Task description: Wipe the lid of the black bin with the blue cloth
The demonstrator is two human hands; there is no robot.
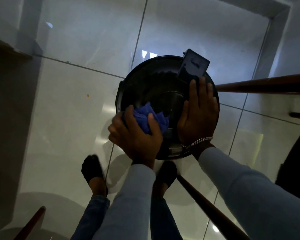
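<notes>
The round black bin lid (151, 80) fills the middle of the view, seen from straight above. My left hand (137, 134) is closed around the bunched blue cloth (146, 116) and presses it on the lid's near-left part. My right hand (197, 115) lies flat on the right side of the lid, fingers together and pointing away. Just beyond those fingertips a dark rectangular flap or pedal-like part (193, 66) stands at the lid's far-right rim.
The bin stands on glossy white floor tiles (68, 104). My two feet in black socks (93, 170) are just near of it. Brown wooden bars (260, 85) run at the right and lower right. A white wall corner (275, 32) rises at the far right.
</notes>
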